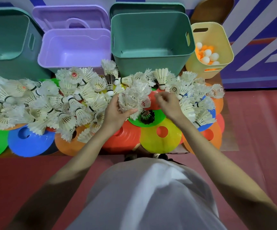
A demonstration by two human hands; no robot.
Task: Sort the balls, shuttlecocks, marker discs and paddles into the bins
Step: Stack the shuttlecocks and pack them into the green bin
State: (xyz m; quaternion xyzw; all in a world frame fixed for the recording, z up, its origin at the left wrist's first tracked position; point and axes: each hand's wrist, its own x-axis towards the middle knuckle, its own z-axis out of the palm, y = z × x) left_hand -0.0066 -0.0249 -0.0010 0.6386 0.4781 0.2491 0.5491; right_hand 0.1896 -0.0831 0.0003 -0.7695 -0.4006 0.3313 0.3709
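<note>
Head camera, looking down: a person in a white shirt point(151, 196) reaches both bare arms over a low table heaped with white shuttlecocks point(51, 100) lying on coloured marker discs point(161, 138). Near the middle of the tabletop, the left hand point(116, 112) curls its fingers and thumb round a bunch of shuttlecocks point(134, 97), feathers pointing away from the person. Just beside it, the right hand point(167, 103) hovers with fingers loosely bent; whether it pinches anything is blurred and cannot be told. A dark shuttlecock point(147, 117) sits on a green disc point(157, 117) between the wrists. Along the table's far edge stand 4 bins: a green bin point(4, 47) at the far left corner, a purple bin point(74, 47), a second green bin point(151, 44) and, at the far right corner, a yellow bin point(217, 34) holding white and orange balls point(207, 53).
</note>
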